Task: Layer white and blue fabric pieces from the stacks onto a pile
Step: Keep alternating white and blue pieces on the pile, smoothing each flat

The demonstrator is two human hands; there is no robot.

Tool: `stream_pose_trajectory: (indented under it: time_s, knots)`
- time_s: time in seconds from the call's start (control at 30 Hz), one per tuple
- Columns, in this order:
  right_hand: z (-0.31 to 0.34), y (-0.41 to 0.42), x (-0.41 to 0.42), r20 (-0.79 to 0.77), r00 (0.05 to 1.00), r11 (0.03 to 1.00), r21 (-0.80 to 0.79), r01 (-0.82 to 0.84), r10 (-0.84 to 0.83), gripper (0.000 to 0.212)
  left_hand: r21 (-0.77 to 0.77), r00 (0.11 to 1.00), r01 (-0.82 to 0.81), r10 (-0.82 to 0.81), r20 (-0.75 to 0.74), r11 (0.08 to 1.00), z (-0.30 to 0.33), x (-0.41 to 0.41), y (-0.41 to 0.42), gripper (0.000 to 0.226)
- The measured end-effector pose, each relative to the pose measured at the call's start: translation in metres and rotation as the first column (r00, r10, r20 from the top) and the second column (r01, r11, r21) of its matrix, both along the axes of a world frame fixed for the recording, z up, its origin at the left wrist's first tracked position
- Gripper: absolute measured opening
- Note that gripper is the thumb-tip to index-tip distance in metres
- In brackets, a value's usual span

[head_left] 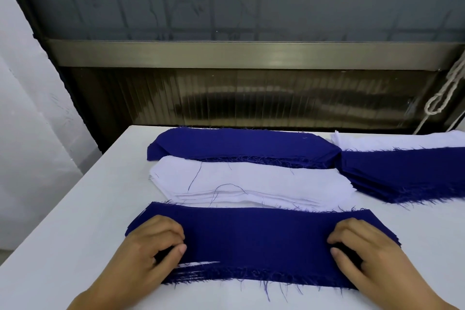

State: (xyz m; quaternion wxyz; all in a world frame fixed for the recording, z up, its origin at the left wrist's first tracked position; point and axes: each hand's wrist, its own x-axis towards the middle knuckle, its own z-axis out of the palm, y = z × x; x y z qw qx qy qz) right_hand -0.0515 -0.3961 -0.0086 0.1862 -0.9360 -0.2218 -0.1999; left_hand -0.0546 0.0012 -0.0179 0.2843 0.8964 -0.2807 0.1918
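A layered pile (pixel 254 241) lies nearest me, its top piece dark blue with frayed edges and a sliver of white showing at its lower left. My left hand (pixel 153 246) rests on the pile's left end with curled fingers pressing the blue cloth. At the right end, my right hand (pixel 362 249) does the same. Behind the pile sits a white stack (pixel 251 181) with loose blue threads on it. Farther back lies a blue stack (pixel 241 146).
Another blue stack (pixel 412 176) and a white stack (pixel 402 141) lie at the back right of the white table (pixel 75 234). A dark ribbed panel and window frame stand behind the table. A knotted cord (pixel 442 93) hangs at the right.
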Motion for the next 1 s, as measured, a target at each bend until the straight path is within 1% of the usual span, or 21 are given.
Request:
stream_pose_trajectory:
  time_s: [0.03,0.1,0.17,0.23,0.3,0.37,0.43,0.47,0.53,0.63,0.7,0.77,0.87,0.93,1.0]
  knots:
    - [0.0,-0.003,0.0,-0.025,0.999,1.0,0.002,0.02,-0.02,0.005,0.002,1.0,-0.012,0.012,0.0,1.0,0.0,0.001,0.0,0.021]
    - [0.002,-0.011,0.0,-0.129,0.989,0.997,0.014,0.077,-0.074,0.017,0.011,0.999,-0.05,0.05,-0.005,0.999,0.0,0.003,0.003,0.017]
    - [0.007,-0.019,0.0,-0.227,0.966,0.992,0.011,0.127,-0.121,0.029,0.027,0.996,-0.091,0.092,-0.016,0.995,0.0,0.005,0.009,0.017]
    - [0.013,-0.026,0.001,-0.283,0.947,0.989,-0.024,0.148,-0.149,0.031,0.057,0.989,-0.14,0.142,-0.043,0.989,0.003,0.008,0.014,0.023]
    - [0.019,-0.032,0.006,-0.307,0.93,0.978,-0.112,0.174,-0.201,0.025,0.139,0.973,-0.217,0.226,-0.048,0.966,0.005,0.015,0.016,0.033]
    - [0.025,-0.032,0.014,-0.31,0.902,0.943,-0.24,0.231,-0.3,0.018,0.271,0.939,-0.323,0.343,-0.029,0.907,0.009,0.027,0.013,0.043]
    - [0.033,-0.024,0.025,-0.265,0.883,0.894,-0.344,0.288,-0.387,0.014,0.362,0.9,-0.389,0.434,-0.049,0.847,0.017,0.041,0.003,0.044]
    - [0.036,-0.019,0.031,-0.248,0.882,0.883,-0.361,0.301,-0.402,0.013,0.377,0.892,-0.396,0.448,-0.059,0.837,0.021,0.049,-0.005,0.039]
    - [0.041,-0.005,0.045,-0.243,0.893,0.896,-0.339,0.288,-0.379,0.011,0.376,0.895,-0.386,0.441,-0.07,0.843,0.029,0.064,-0.023,0.028]
    - [0.045,0.015,0.07,-0.258,0.913,0.927,-0.288,0.239,-0.316,0.006,0.346,0.916,-0.338,0.39,-0.092,0.875,0.037,0.088,-0.049,0.014]
    - [0.042,0.025,0.09,-0.237,0.925,0.94,-0.24,0.241,-0.298,0.003,0.335,0.918,-0.337,0.386,-0.09,0.88,0.037,0.105,-0.061,0.012]
    - [0.038,0.032,0.111,-0.199,0.935,0.949,-0.175,0.261,-0.294,0.007,0.301,0.914,-0.361,0.399,-0.075,0.883,0.035,0.123,-0.067,0.017]
    - [0.029,0.034,0.14,-0.172,0.935,0.95,-0.088,0.298,-0.309,0.025,0.231,0.907,-0.385,0.412,-0.083,0.894,0.029,0.147,-0.072,0.033]
    - [0.022,0.033,0.154,-0.196,0.93,0.951,-0.04,0.307,-0.309,0.037,0.214,0.893,-0.414,0.44,-0.094,0.885,0.021,0.158,-0.072,0.044]
    - [0.013,0.033,0.161,-0.238,0.925,0.952,0.009,0.307,-0.296,0.043,0.211,0.873,-0.445,0.474,-0.114,0.871,0.011,0.163,-0.069,0.05]
